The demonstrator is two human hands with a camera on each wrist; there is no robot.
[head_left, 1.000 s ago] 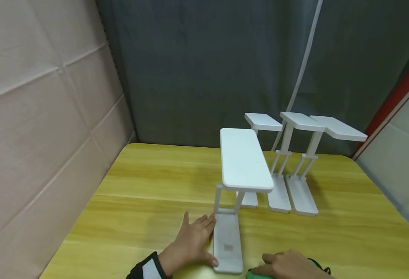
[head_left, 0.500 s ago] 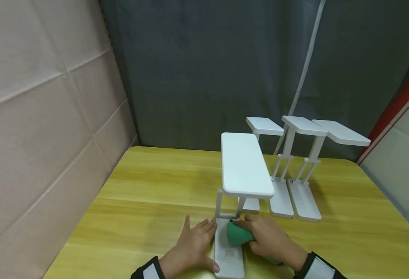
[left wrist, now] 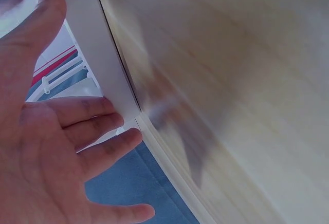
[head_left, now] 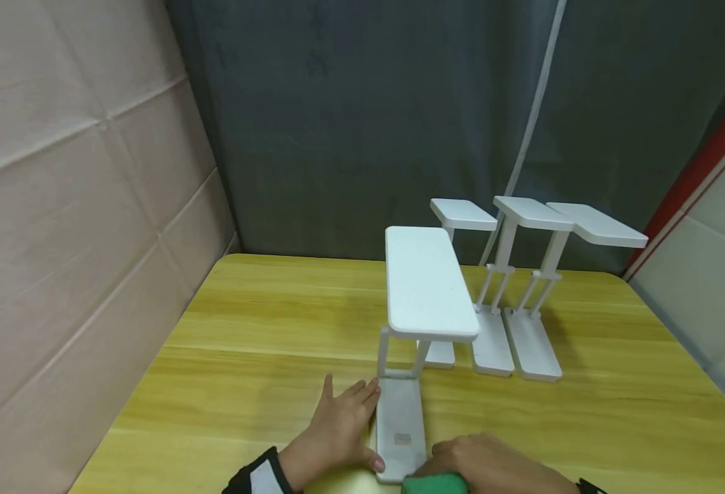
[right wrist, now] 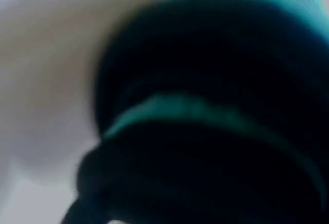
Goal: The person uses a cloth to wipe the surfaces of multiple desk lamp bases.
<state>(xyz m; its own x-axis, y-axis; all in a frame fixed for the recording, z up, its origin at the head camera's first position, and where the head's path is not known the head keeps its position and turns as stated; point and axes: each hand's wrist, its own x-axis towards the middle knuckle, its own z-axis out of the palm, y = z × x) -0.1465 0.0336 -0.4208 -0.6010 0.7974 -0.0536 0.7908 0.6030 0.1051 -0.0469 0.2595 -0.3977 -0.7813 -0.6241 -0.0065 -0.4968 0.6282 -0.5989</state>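
Note:
A white folding stand (head_left: 432, 285) with a flat rectangular top plate stands upright on the table. Its long base (head_left: 399, 415) points toward me. My left hand (head_left: 336, 427) touches the base's left side with straight, spread fingers, the thumb at the near corner. The left wrist view shows those fingertips (left wrist: 134, 136) right at the edge of the base. At the near right end of the base, my right hand (head_left: 489, 463) grips a green cloth (head_left: 435, 484). In the right wrist view the cloth (right wrist: 177, 108) is dark and blurred, filling most of the picture.
Several similar white stands, such as the rightmost one (head_left: 532, 346), are grouped at the back right of the wood-grain table (head_left: 276, 309). Behind the table hangs a dark curtain (head_left: 362, 137) with a pale cord (head_left: 538, 89). A pale wall covering (head_left: 78, 240) borders the left.
The right hand with the green cloth came up over the base from the near right, then drew back toward me to its near end. My left hand stays against the base.

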